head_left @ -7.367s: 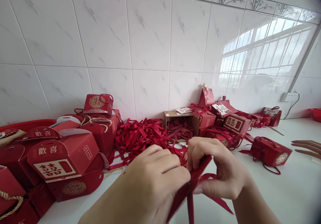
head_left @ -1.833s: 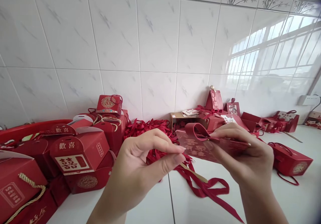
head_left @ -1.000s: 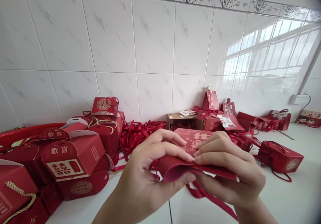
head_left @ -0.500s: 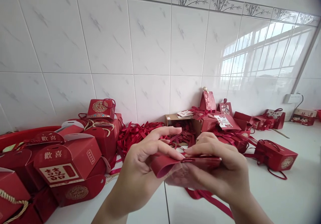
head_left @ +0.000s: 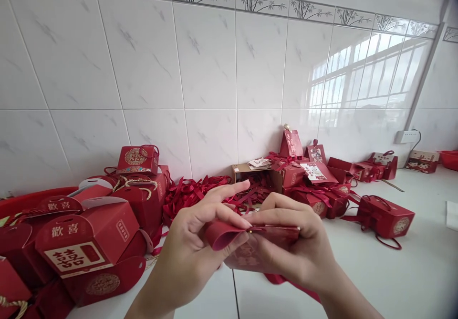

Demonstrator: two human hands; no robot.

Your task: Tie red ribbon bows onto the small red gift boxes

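Observation:
Between both hands, over the white surface, is a small red paper box (head_left: 243,261) with faint printing on its near face. My left hand (head_left: 200,247) pinches its top edge with thumb and index finger; the other fingers stretch out behind. A wide red band (head_left: 220,235) curls into a loop under that index finger; whether it is paper or ribbon I cannot tell. My right hand (head_left: 300,247) grips the box's right part, thumb in front and fingers folded over the top edge. Below the hands, a dark red ribbon (head_left: 300,288) trails on the surface.
Assembled red boxes (head_left: 89,238) with rope handles are piled at the left. A heap of red ribbons (head_left: 193,192) lies against the tiled wall (head_left: 207,61). Further right are a cardboard carton (head_left: 240,173), more small boxes (head_left: 388,216) and a wall socket (head_left: 407,137).
The view has turned slightly right, so the background sits further left. Both hands keep hold of the box; my left thumb now shows at its top edge beside my right thumb.

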